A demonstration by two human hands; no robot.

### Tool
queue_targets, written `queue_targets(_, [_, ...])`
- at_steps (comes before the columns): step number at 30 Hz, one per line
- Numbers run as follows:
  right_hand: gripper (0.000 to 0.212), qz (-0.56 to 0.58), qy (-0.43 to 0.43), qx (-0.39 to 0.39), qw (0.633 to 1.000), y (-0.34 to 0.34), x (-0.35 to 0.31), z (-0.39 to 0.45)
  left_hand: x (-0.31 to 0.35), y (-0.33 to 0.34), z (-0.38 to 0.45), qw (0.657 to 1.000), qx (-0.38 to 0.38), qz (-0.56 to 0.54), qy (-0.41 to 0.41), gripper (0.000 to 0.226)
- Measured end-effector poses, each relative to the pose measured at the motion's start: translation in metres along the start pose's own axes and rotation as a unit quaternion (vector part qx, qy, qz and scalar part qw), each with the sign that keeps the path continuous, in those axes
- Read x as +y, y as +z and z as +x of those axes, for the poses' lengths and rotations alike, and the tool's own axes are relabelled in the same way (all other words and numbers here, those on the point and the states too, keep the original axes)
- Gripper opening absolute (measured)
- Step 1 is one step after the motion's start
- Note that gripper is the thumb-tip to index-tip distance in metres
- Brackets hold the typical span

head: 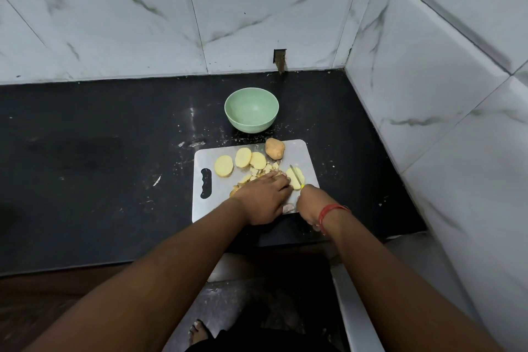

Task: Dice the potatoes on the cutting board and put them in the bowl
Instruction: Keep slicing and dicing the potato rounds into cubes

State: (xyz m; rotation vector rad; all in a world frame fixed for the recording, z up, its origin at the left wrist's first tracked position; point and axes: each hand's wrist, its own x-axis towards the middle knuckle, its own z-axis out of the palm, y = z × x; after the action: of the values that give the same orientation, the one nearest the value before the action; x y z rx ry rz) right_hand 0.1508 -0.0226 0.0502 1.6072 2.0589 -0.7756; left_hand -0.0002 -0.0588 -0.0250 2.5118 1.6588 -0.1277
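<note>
On the cutting board (200, 203) at the worktop's (85, 180) near edge, left hand (264, 200) presses flat beside the slice (294, 177), right hand (310, 204) grips the knife (295, 176) across it; diced pieces (264, 170), three slices (243, 160) and whole potato (275, 148) crowd behind; bowl (251, 110) beyond.

The right hand (310, 203) covers the knife's handle, so only a thin bit of blade (295, 177) shows over a potato slice (295, 178), and how the fingers wrap the handle cannot be told. The left hand (263, 198) hides part of the diced pieces (264, 170) and the board (310, 151) beneath it, and whether its fingertips press the slice or lie just beside it is unclear; something pale (288, 208) between the two hands is too small to identify. Both forearms run off the bottom edge, and a foot (198, 333) below the counter is partly hidden in shadow
</note>
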Motion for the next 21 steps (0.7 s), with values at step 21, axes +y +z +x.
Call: queue_targets(21, [0.020,0.128,-0.029,0.062,0.989,0.041,0.041,-0.035,0.001,0.004,-0.002,1.000,-0.007,0.007,-0.024,0.060])
